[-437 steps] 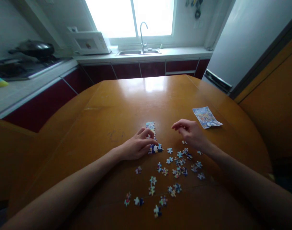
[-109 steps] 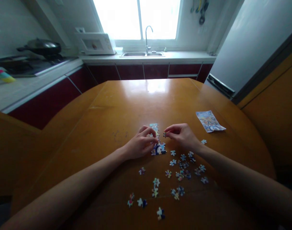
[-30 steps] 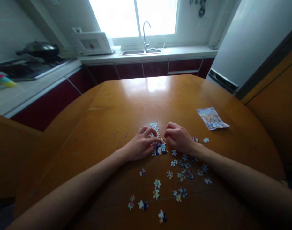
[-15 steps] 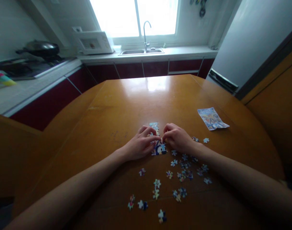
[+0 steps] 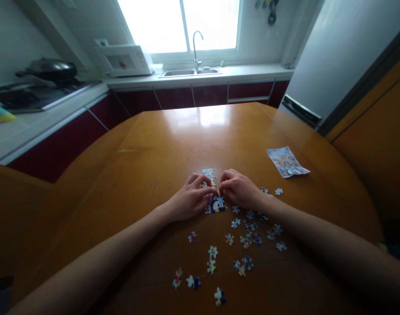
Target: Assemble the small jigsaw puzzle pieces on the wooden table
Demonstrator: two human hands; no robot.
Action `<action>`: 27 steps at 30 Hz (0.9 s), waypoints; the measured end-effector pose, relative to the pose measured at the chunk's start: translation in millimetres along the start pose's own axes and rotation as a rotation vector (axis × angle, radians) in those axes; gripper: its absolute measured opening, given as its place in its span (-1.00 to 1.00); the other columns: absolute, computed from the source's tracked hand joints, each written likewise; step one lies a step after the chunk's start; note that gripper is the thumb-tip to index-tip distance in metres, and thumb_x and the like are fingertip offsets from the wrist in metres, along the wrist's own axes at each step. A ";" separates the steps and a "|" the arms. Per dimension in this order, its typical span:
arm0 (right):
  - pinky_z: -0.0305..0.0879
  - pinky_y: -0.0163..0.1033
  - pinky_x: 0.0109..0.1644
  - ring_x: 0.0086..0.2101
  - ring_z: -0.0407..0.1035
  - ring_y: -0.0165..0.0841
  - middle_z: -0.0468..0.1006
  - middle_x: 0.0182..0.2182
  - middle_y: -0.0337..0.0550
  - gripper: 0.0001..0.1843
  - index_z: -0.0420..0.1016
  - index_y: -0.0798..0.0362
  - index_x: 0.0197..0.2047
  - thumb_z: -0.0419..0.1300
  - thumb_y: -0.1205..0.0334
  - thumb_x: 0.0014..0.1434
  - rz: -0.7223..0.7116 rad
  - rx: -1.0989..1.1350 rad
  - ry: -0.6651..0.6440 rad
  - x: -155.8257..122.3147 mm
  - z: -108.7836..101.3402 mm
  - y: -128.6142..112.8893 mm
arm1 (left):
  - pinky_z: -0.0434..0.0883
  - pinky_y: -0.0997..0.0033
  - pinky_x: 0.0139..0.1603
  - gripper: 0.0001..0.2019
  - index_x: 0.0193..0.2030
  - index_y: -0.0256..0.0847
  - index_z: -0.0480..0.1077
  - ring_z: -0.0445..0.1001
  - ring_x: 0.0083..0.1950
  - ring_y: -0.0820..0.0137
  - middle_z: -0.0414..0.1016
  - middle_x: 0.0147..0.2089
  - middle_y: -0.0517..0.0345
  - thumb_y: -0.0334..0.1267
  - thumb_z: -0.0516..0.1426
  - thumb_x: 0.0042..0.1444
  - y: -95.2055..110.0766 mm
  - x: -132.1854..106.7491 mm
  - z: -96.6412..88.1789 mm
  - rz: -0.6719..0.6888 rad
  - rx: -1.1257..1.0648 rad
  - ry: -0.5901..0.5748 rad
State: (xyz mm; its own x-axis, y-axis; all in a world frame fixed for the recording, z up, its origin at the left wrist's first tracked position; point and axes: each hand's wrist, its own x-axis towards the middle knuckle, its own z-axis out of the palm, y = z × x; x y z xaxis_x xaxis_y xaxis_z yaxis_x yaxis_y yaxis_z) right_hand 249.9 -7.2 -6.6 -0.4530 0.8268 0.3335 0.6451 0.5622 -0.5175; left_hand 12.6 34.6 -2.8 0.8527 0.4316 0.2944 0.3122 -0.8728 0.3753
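Observation:
A partly joined jigsaw puzzle lies on the wooden table between my hands, with a blue and white cartoon face on its near end. My left hand rests on its left side, fingers bent and pressed down on the joined pieces. From the right, my right hand meets the puzzle's edge with thumb and fingertips pinched together on a small jigsaw piece, mostly hidden by the fingers. The fingertips of both hands nearly touch. Loose jigsaw pieces lie just below my right hand.
More loose pieces are scattered toward the near side of the table. A creased picture sheet lies at the right. Beyond the table are a sink, a microwave and a wok on the stove.
The whole view has shifted slightly as the head moved. Both hands stay at the puzzle, with the right fingertips still pressed close to the left ones at its edge.

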 end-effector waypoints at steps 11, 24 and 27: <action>0.23 -0.22 -0.11 -0.22 0.29 -0.32 0.46 -0.31 -0.13 -0.73 0.62 0.01 -0.38 0.14 0.44 0.24 -0.029 -0.004 0.015 0.6 4.3 1.8 | 0.33 0.06 0.23 -0.76 0.04 -0.02 0.50 0.23 0.11 0.20 0.35 0.05 0.03 -0.34 0.11 0.31 0.4 1.0 -0.4 -0.001 0.007 -0.002; 0.27 -0.22 -0.13 -0.24 0.33 -0.32 0.48 -0.33 -0.15 -0.75 0.62 0.00 -0.41 0.17 0.45 0.19 -0.033 0.059 0.055 1.2 4.7 3.6 | 0.32 0.05 0.24 -0.75 0.05 -0.01 0.49 0.23 0.11 0.20 0.35 0.05 0.03 -0.33 0.10 0.31 0.2 1.0 0.0 -0.006 0.008 -0.016; 0.28 -0.20 -0.13 -0.26 0.35 -0.32 0.49 -0.36 -0.14 -0.74 0.60 0.03 -0.44 0.15 0.48 0.15 0.027 0.096 0.208 3.2 1.4 7.4 | 0.31 0.06 0.24 -0.76 0.06 -0.01 0.49 0.23 0.10 0.20 0.34 0.04 0.02 -0.32 0.09 0.33 1.4 1.5 -0.2 -0.017 0.009 -0.022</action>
State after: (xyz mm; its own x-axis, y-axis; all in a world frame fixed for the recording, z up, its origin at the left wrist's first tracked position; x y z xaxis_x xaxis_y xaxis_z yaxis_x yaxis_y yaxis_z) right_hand 252.4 -0.4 -10.4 -0.2937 0.8332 0.4685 0.5890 0.5437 -0.5978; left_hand 14.2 34.0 -1.6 0.8565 0.4410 0.2684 0.3300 -0.8675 0.3722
